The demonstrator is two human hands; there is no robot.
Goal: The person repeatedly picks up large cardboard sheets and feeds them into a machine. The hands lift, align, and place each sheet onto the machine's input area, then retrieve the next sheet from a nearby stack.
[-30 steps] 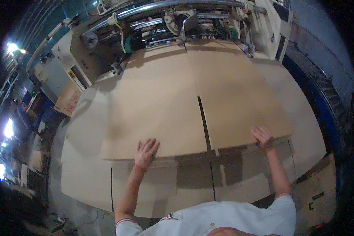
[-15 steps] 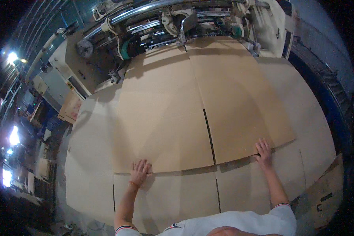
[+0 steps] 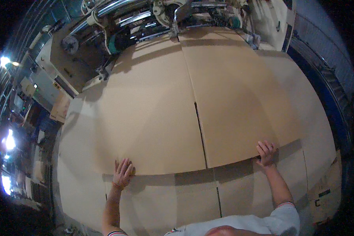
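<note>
A large brown cardboard sheet (image 3: 153, 106) with a slot and crease down its middle reaches from the machine toward me. Its near edge is raised a little above the paler cardboard (image 3: 192, 196) underneath and casts a shadow on it. At the near left edge my left hand (image 3: 123, 173) grips the sheet, fingers on top. Farther right along that edge, my right hand (image 3: 266, 152) holds it too, fingers over the top and thumb at the edge.
A machine (image 3: 161, 19) with metal rollers and wheels stands across the far end, over the sheet's far edge. Its pale side housing (image 3: 53, 67) rises at the left. A cardboard piece with cut-outs (image 3: 326, 188) lies at the lower right, and a box (image 3: 60, 107) at the left.
The sheet's near edge has lifted, with a wider shadow beneath it. My left hand has shifted left along the edge, while my right hand keeps nearly its place. The view has shifted slightly.
</note>
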